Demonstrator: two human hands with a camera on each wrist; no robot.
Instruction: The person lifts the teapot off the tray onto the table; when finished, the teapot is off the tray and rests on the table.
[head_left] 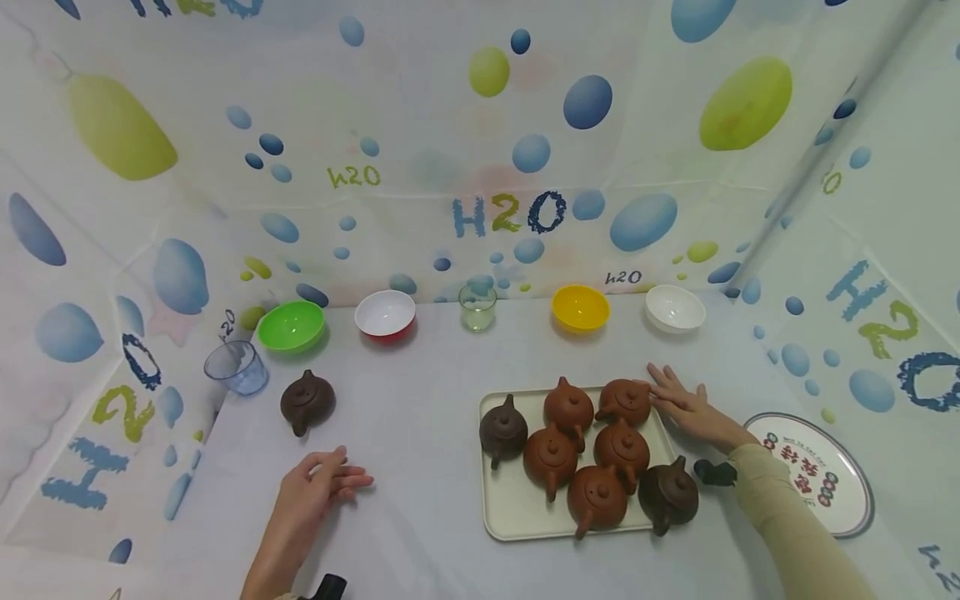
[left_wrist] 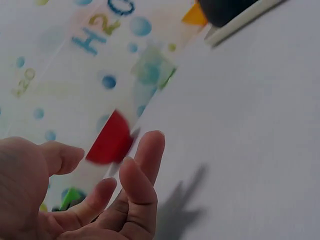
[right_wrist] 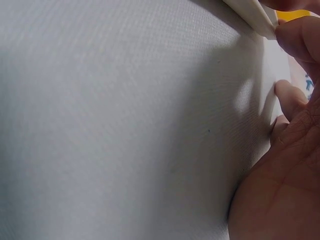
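A cream tray carries several reddish-brown clay teapots and a dark brown teapot at its left. Another dark teapot sits at the tray's right front corner, overlapping the rim. My right hand lies at the tray's far right side with fingers spread. In the right wrist view its thumb tip is right at the tray edge. My left hand hovers over the white cloth with loosely bent fingers, holding nothing. Beyond it stands a lone dark teapot.
Along the back stand a green bowl, a red-and-white bowl, a greenish glass, a yellow bowl and a white bowl. A bluish glass is at far left. An oval printed plate lies beside my right forearm.
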